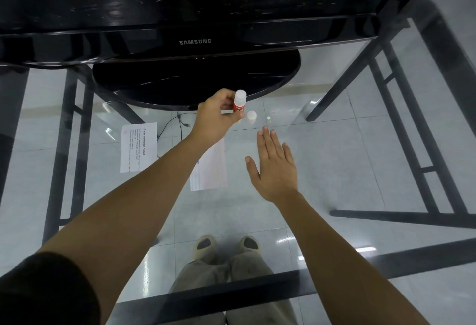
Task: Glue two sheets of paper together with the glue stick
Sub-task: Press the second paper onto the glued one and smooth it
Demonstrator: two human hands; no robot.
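My left hand (215, 116) holds a glue stick (239, 102) with a red label and a white cap, upright, just above the glass table near the monitor's base. Beside it, a small white cap-like piece (251, 116) sits on the glass. My right hand (274, 167) hovers flat with fingers spread, holding nothing, to the right of the papers. Two sheets lie on the table: a printed sheet (139, 147) to the left and a second pale sheet (210, 170) partly hidden under my left forearm.
A black Samsung monitor (195, 41) with a round base (195, 80) stands at the back of the glass table (334, 144). Black table frame bars (257, 288) run along the near edge. A cable, the tiled floor and my feet show through the glass.
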